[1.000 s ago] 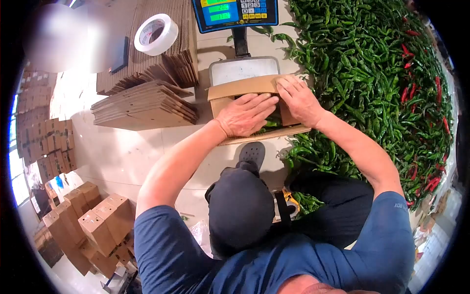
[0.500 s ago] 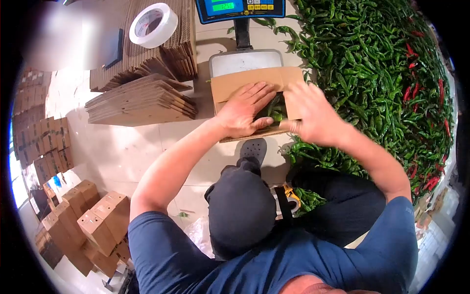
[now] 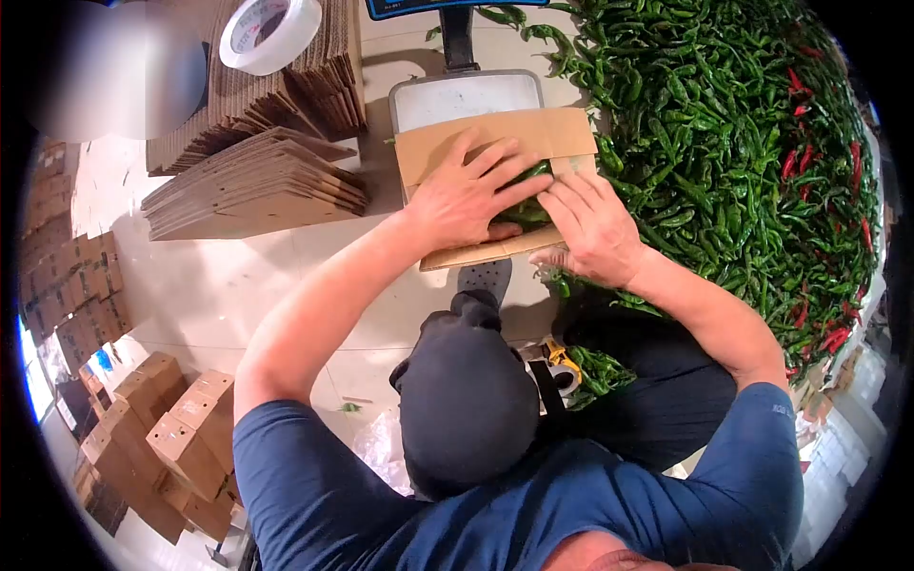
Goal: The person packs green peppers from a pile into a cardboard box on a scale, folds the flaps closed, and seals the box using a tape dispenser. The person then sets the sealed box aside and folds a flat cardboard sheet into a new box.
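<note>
A cardboard box [image 3: 428, 150] with green peppers [image 3: 535, 211] inside sits against the near part of the scale's platform [image 3: 466, 98]. Its far flap stands out over the platform, and the near flap shows below my hands. My left hand [image 3: 466, 195] lies over the left side of the box with its fingers spread. On the right side, my right hand [image 3: 592, 224] presses down on a side flap, fingers stretched out and the thumb near the box's front edge. Peppers show in the gap between the hands.
A big heap of green and red peppers [image 3: 705, 143] covers the floor at right. Stacked flat cardboard [image 3: 252, 186] and a tape roll [image 3: 270, 33] are at upper left. Boxes [image 3: 195, 438] stand at lower left. A yellow tape dispenser [image 3: 562, 362] lies by my leg.
My left hand's fingers have spread. My right hand left the far flap, swung over the right side and now rests on the side flap. The view has shifted slightly.
</note>
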The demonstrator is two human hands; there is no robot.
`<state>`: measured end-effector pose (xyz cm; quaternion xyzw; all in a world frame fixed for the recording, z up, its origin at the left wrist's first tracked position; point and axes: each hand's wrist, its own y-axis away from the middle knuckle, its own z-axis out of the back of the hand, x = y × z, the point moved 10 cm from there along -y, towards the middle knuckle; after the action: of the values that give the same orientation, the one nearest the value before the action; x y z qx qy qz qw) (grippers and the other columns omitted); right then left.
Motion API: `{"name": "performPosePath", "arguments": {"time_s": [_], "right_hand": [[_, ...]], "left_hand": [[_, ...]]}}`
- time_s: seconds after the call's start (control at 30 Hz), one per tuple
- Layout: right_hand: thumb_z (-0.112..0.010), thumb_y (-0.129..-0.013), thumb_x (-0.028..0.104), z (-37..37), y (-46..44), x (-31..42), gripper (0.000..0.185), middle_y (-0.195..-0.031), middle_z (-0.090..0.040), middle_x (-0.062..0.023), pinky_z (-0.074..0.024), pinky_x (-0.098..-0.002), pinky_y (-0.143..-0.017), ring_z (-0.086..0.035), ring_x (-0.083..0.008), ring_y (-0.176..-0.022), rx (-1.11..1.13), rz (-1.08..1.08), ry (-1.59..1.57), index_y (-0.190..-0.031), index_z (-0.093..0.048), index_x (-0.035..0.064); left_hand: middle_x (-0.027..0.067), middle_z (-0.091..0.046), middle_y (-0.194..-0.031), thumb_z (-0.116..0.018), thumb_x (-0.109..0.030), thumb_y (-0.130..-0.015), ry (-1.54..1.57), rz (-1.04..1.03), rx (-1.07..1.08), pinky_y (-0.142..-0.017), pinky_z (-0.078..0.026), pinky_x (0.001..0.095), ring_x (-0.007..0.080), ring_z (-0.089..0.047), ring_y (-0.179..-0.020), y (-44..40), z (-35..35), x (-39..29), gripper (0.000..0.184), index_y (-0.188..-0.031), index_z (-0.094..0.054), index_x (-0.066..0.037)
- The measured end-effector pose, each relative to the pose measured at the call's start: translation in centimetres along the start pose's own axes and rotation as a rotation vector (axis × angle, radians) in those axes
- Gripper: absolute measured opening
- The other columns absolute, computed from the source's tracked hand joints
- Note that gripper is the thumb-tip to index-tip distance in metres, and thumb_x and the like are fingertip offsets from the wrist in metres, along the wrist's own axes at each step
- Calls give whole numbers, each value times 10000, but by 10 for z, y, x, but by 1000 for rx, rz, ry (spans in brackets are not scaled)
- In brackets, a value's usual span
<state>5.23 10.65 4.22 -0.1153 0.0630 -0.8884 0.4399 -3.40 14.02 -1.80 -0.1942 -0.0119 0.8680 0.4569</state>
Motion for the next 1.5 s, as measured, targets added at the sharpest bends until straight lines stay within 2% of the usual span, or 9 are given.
{"name": "performPosePath", "arguments": {"time_s": [0.27, 0.43, 0.57, 0.7, 0.83, 0.97, 1.23, 1.37, 1.5], "right_hand": [[-712, -836, 526, -11, -8, -21, 521, -931, -666, -141, -528, -431, -871, -634, -315, -955, 27, 21, -90, -852, -625, 12], [-735, -853, 418, -23, -24, -49, 386, -867, -616, -85, -524, -364, -777, -635, -264, -857, 6, -58, -169, -881, -622, 50], [-748, -840, 395, -32, -23, -56, 387, -1017, -618, -78, -489, -382, -829, -609, -264, -925, -72, -97, -138, -995, -625, 62], [-778, -802, 383, -45, -14, -57, 551, -1181, -595, -72, -412, -410, -955, -568, -261, -1070, -196, -153, -92, -1222, -607, 70], [-788, -801, 318, -31, -6, -59, 651, -1295, -566, -101, -386, -431, -1018, -543, -277, -1196, -309, -226, -66, -1344, -539, 59], [-728, -861, 318, -34, -20, -73, 478, -1261, -598, -103, -367, -442, -1043, -540, -285, -1226, -352, -346, 18, -1248, -601, 68], [-612, -968, 302, -60, 0, -105, 229, -1285, -618, -68, -341, -432, -1060, -540, -253, -1258, -390, -551, -30, -1127, -656, 142], [-572, -1004, 362, -75, 22, -142, 480, -1435, -499, -202, -463, -479, -1024, -550, -404, -1256, -487, -939, -405, -1370, -533, 54], [-575, -1000, 412, -81, 17, -158, 591, -1423, -476, -268, -484, -493, -1020, -545, -454, -1241, -295, -877, -377, -1406, -477, -7]], "left_hand": [[-87, -488, -1531, -660, -471, -886, -24, -200, 148, -1198, -231, 616, 251, -307, -1505, 0, -4, 7, 597, -1435, -582, -250], [-101, -452, -1562, -631, -326, -935, -113, -279, 272, -1231, -213, 575, 243, -269, -1528, -7, -16, 19, 523, -1451, -560, -267], [-31, -572, -1473, -604, -212, -988, 428, -148, 399, -1259, -176, 545, 234, -338, -1506, -17, -8, 44, 345, -1321, -675, -152], [110, -577, -1470, -734, -209, -911, 1007, 335, 449, -1231, -298, 433, 271, -449, -1436, -21, -2, 80, 393, -1286, -691, -99], [133, -589, -1411, -770, -196, -848, 590, 137, 83, -1142, -411, 419, 313, -541, -1315, -15, 17, 52, 616, -1430, -572, -162], [137, -467, -1526, -638, -383, -944, -224, 93, 35, -1118, -351, 617, 393, -435, -1385, -18, 6, 35, 575, -1484, -513, -232], [104, -438, -1576, -514, -473, -1023, -322, 248, -27, -1147, -280, 589, 389, -405, -1421, -5, -4, 41, 552, -1499, -495, -194], [72, -457, -1568, -513, -465, -1028, -336, 246, -25, -1150, -292, 580, 383, -404, -1423, -4, -3, 37, 524, -1481, -516, -201], [55, -450, -1568, -514, -415, -1034, -296, 255, -7, -1161, -277, 579, 369, -383, -1435, -4, -4, 40, 492, -1481, -510, -210]]}}
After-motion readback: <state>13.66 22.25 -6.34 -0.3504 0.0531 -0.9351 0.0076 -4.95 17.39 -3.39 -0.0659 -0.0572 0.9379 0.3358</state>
